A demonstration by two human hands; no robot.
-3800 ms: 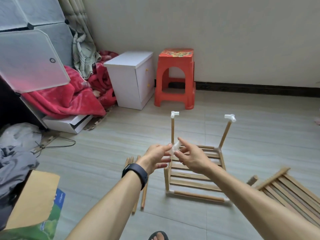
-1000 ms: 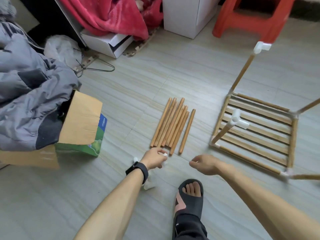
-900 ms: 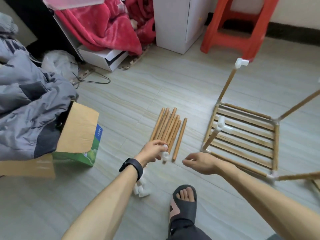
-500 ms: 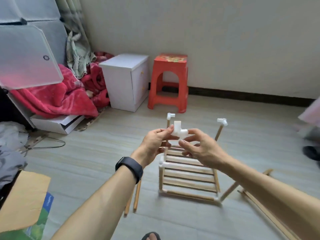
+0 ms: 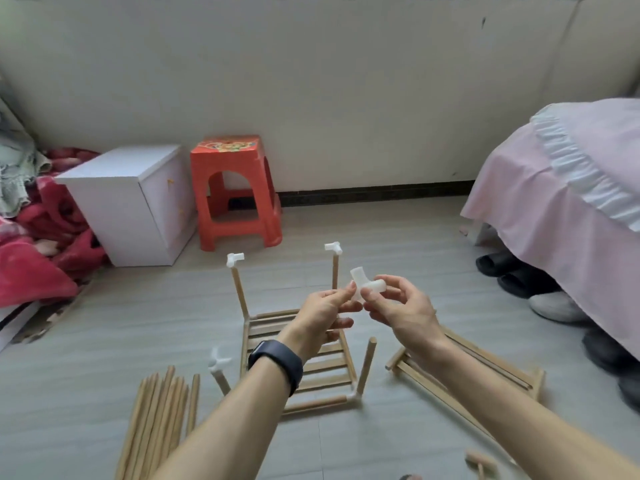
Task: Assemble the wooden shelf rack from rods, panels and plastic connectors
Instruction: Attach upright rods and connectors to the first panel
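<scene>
Hands raised before us: our left hand (image 5: 325,311) and right hand (image 5: 398,308) both pinch one white plastic three-way connector (image 5: 365,284) in mid-air, above the partly built wooden rack (image 5: 329,379) standing on the grey floor (image 5: 104,341). Loose wooden rods (image 5: 159,420) lie bundled at lower left; a slatted wooden panel (image 5: 512,374) lies at right.

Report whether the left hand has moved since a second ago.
Yes: from the floor beside the loose rods, the left hand rose over the rack frame, pinching the white connector.
</scene>
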